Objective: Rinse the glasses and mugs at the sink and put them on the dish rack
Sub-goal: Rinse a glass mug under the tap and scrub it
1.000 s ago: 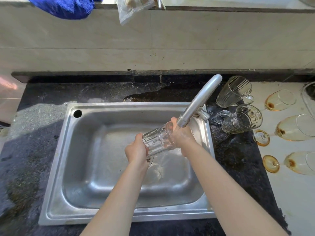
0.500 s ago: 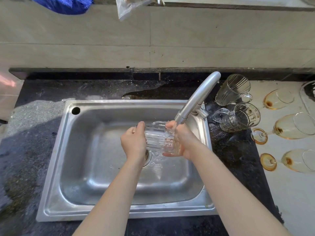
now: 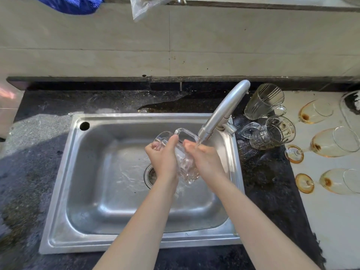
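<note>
Mug [image 3: 185, 165] turned, handle now up; left hand [image 3: 163, 158], right hand [image 3: 206, 162] both gripping it.

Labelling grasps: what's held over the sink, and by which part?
A glass mug, gripped round its body by the left hand and the right hand, not by its handle.

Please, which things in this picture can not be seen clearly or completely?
Head view only:
- glass mug: body mostly covered by left hand and right hand, blurred by splashing.
- right hand's grip: unclear where fingers meet the wet glass.
- drain: partly behind the left hand.
- blue cloth, plastic bag: cut off by top edge.
- dish rack: outside the frame.
</note>
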